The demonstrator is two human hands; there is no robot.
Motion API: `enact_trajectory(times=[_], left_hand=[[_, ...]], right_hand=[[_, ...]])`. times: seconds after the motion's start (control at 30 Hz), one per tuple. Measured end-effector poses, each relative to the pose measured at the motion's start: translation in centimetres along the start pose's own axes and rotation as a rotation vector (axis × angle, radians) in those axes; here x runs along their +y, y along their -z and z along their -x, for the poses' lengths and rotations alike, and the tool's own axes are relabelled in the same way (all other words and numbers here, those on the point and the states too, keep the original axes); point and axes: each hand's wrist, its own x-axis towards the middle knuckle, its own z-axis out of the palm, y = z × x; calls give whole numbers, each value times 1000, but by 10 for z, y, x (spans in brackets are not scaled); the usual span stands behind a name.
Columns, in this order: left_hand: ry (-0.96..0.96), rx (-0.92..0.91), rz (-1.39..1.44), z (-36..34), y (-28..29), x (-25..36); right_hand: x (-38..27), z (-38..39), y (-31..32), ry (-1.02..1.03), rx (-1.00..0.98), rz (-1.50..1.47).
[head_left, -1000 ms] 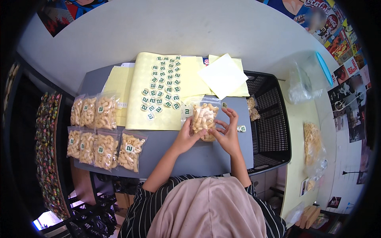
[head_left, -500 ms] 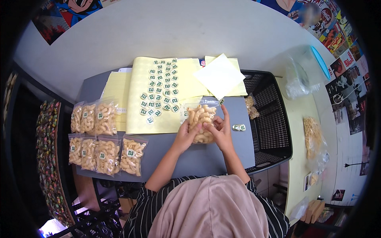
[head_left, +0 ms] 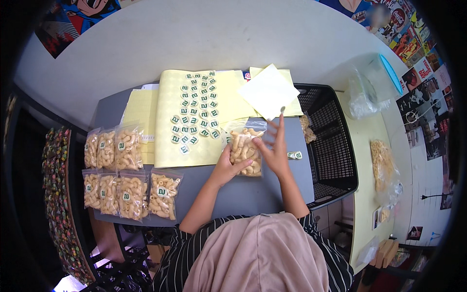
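A clear zip bag of curved tube pasta [head_left: 247, 152] stands in front of me at the sheet's lower right corner. My left hand [head_left: 224, 169] grips it from the left, thumb across its front. On its other side, my right hand [head_left: 276, 155] has its fingers stretched out and spread, the thumb at the bag's front. A small round sticker [head_left: 282, 110] seems stuck to its raised index fingertip, seen edge-on. Rows of round white stickers with green marks [head_left: 194, 104] cover part of a pale yellow sheet [head_left: 168, 87] on the grey table.
Several stickered pasta bags [head_left: 130, 194] stand in two rows at the left. A white square sheet [head_left: 269, 91] lies at the back. Folded stickers [head_left: 294, 155] sit near the right edge, beside a black crate [head_left: 335, 141] with pasta bags inside. Another pasta bag [head_left: 383, 163] rests farther right.
My right hand has loosened from the bag and spread its fingers, the index finger rising with the sticker. My left hand keeps its hold on the bag.
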Motion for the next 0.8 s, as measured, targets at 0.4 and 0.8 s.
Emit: enact_trajectory(times=[0.4,0.8], left_hand=[[15,-21,30,2,1,-2],[19,-36,-9,3,0,3]], right_hand=[[-56,-5,24,359,-370,392],[-55,4,21,419,-396,518]])
